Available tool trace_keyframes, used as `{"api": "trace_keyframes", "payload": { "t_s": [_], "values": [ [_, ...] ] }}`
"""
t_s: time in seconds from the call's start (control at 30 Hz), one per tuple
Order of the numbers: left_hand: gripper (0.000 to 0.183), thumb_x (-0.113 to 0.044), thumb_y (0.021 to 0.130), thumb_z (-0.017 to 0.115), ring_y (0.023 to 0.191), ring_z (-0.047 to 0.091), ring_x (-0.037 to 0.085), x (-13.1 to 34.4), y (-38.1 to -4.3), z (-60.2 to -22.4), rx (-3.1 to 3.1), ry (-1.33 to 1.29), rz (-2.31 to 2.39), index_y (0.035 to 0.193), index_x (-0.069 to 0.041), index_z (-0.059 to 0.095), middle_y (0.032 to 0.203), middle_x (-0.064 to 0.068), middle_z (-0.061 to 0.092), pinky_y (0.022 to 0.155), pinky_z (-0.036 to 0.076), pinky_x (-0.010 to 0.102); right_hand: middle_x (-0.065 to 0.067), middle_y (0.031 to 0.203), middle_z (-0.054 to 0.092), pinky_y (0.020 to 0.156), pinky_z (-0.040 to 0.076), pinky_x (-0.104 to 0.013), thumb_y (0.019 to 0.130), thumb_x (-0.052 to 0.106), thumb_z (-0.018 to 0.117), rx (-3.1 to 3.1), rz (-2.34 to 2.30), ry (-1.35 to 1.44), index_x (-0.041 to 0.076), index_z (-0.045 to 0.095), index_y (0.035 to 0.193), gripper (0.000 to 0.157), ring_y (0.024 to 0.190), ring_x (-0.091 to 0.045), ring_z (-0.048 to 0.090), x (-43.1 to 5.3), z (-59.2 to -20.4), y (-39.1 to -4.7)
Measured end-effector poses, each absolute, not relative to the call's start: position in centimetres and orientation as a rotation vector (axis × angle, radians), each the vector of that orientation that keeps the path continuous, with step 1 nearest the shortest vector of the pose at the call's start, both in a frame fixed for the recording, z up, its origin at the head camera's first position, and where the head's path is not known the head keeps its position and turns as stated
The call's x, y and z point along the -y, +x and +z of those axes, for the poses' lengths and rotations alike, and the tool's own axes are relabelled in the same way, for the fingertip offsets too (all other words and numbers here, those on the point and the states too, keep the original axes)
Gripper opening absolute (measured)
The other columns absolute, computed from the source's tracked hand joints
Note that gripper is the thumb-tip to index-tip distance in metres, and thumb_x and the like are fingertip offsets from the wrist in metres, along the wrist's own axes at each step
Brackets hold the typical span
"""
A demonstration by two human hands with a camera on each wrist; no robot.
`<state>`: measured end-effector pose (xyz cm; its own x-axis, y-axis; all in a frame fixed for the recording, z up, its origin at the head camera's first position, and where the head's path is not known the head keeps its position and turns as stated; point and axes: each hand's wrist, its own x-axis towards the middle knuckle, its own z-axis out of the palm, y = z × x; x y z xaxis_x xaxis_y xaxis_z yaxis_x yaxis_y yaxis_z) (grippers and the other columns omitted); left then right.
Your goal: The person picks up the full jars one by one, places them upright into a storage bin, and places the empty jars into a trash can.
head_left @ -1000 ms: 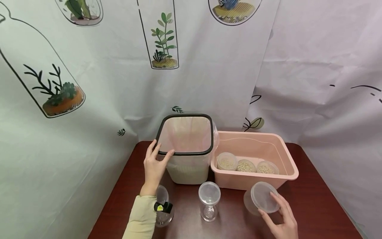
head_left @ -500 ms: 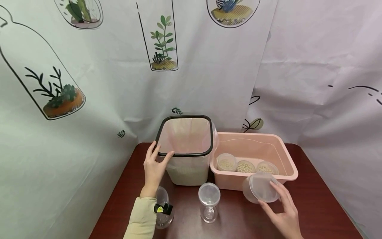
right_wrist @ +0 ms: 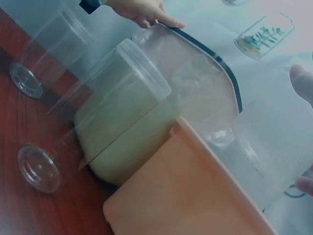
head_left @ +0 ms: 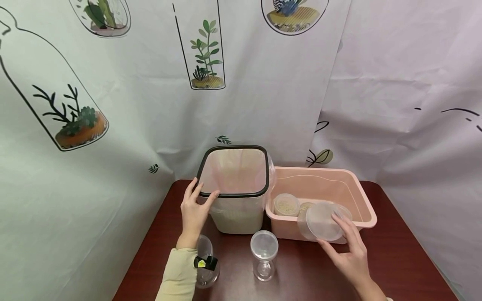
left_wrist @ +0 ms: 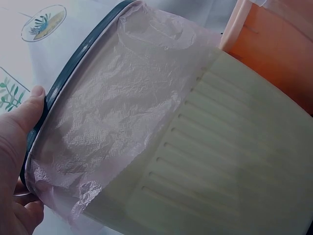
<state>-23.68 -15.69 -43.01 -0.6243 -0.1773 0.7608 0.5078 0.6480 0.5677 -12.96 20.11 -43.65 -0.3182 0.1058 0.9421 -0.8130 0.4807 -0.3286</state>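
Observation:
My left hand (head_left: 194,214) grips the near left of the black rim (head_left: 235,195) of a pale green trash bin (head_left: 238,218), lined with a thin clear plastic bag (left_wrist: 107,98). Thumb and fingers lie on either side of that rim in the left wrist view. My right hand (head_left: 351,253) holds a clear plastic jar (head_left: 324,222) with a translucent lid, tilted, at the front edge of a pink tub (head_left: 361,200). What the held jar contains, if anything, cannot be seen. Inside the tub, several clear jars of small pale pellets (head_left: 286,205) stand along the front wall.
A clear lidded jar (head_left: 264,255) stands on the dark red table (head_left: 293,276) before the bin. Another clear jar (head_left: 207,276) is partly hidden by my left sleeve (head_left: 177,267). A printed white cloth (head_left: 150,104) hangs close behind the table.
My right hand has raised the jar and carried it away from me, from above the table in front of the pink tub to the tub's front rim. The left hand stays on the bin.

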Motion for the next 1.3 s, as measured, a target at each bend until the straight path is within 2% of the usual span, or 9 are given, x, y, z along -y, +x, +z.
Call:
{"api": "trace_keyframes", "payload": {
  "t_s": [0.27,0.8,1.1,1.3],
  "values": [
    [0.058,-0.025,0.071,0.082,0.115,0.051,0.031,15.7,-23.6,-43.1,2.03,-0.24,-1.026,0.117,0.004,0.062,0.132,0.018,0.049,0.074,0.048,0.044,-0.034,0.106,0.054,0.086,0.041,-0.016,0.079,0.032,0.075,1.625,1.056,0.667,-0.017,0.058,0.107,0.059,0.109,-0.03,0.052,-19.4,-42.2,-14.0],
    [0.058,-0.027,0.072,0.081,0.117,0.051,0.03,15.7,-23.7,-43.4,2.013,-0.236,-1.024,0.118,0.002,0.062,0.131,0.017,0.05,0.077,0.047,0.044,-0.034,0.103,0.057,0.093,0.037,-0.023,0.08,0.038,0.072,1.581,0.966,0.678,-0.014,0.06,0.103,0.059,0.108,-0.034,0.052,-18.0,-40.0,-15.5],
    [0.058,-0.021,0.069,0.083,0.116,0.051,0.031,15.6,-23.9,-43.6,1.969,-0.249,-1.028,0.117,0.004,0.062,0.13,0.019,0.051,0.077,0.046,0.042,-0.033,0.103,0.057,0.094,0.038,-0.023,0.08,0.037,0.072,1.581,0.976,0.721,-0.015,0.059,0.104,0.058,0.106,-0.037,0.053,-16.9,-39.2,-16.3],
    [0.057,-0.02,0.069,0.083,0.116,0.051,0.031,15.5,-23.9,-43.3,1.957,-0.256,-1.037,0.116,0.004,0.063,0.129,0.019,0.052,0.079,0.045,0.042,-0.034,0.104,0.056,0.088,0.04,-0.02,0.08,0.036,0.073,1.564,1.01,0.757,-0.015,0.058,0.105,0.059,0.103,-0.034,0.054,-16.1,-38.3,-16.8]
  ]
}}
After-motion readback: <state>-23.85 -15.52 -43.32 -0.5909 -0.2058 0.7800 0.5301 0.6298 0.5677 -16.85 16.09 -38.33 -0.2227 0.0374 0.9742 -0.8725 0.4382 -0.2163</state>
